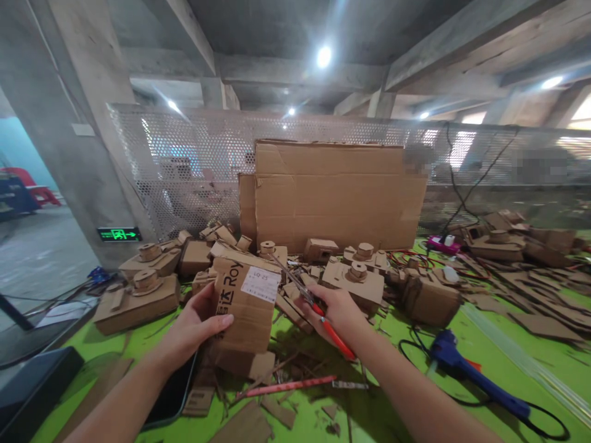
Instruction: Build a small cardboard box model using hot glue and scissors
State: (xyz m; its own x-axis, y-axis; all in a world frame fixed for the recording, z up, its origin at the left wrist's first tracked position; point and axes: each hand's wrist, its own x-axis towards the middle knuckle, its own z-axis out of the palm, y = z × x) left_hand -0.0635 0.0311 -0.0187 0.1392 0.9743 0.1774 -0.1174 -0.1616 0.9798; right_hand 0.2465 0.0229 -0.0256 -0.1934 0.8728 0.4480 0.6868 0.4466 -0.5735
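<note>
My left hand [205,317] is closed on the left side of a piece of cardboard [252,323] with black print and a white label [261,284]; the thumb lies on its face. In my right hand [335,314] is a pair of scissors [332,331] with red-orange handles. The blades point up and left, close to the cardboard's upper right corner; whether they touch it I cannot tell. Behind both hands stand several cardboard camera models [354,280] with round, stacked discs on top. Below the held piece lie cardboard scraps [300,367].
A blue glue gun [478,375] with its cord lies at the right. A red-pink stick-like tool [290,386] rests among the scraps. At the left are a dark phone-like slab [170,394] and a dark box [41,394]. A large cardboard sheet [337,197] leans against the mesh partition [198,135].
</note>
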